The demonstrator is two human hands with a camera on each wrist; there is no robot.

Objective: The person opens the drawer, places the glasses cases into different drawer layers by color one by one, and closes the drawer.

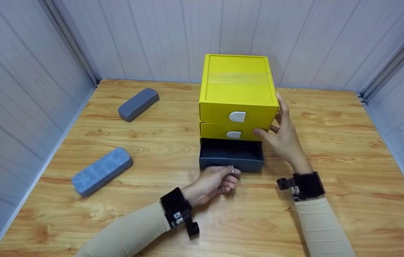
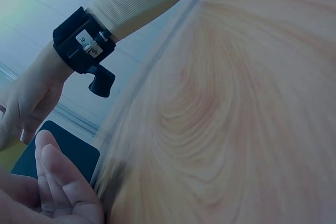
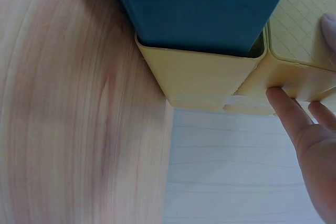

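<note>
A yellow three-tier drawer unit (image 1: 238,80) stands on the table, its bottom dark drawer (image 1: 248,165) pulled out, with only dark interior visible. My left hand (image 1: 213,184) pinches the white tab (image 1: 232,169) on that drawer's front between thumb and fingers. In the left wrist view, the left hand (image 2: 63,192) is close against the dark drawer (image 2: 73,150). My right hand (image 1: 284,137) rests on the unit's right side, thumb on the middle drawer's front (image 1: 216,130). The right wrist view shows the right hand (image 3: 310,140) with extended fingertips touching the yellow side wall.
A grey oblong case (image 1: 139,104) lies at the back left of the wooden table (image 1: 359,157). Nearer, on the left, lies a blue mottled oblong case (image 1: 102,171). Pale panel walls (image 1: 145,39) border the table behind and on both sides.
</note>
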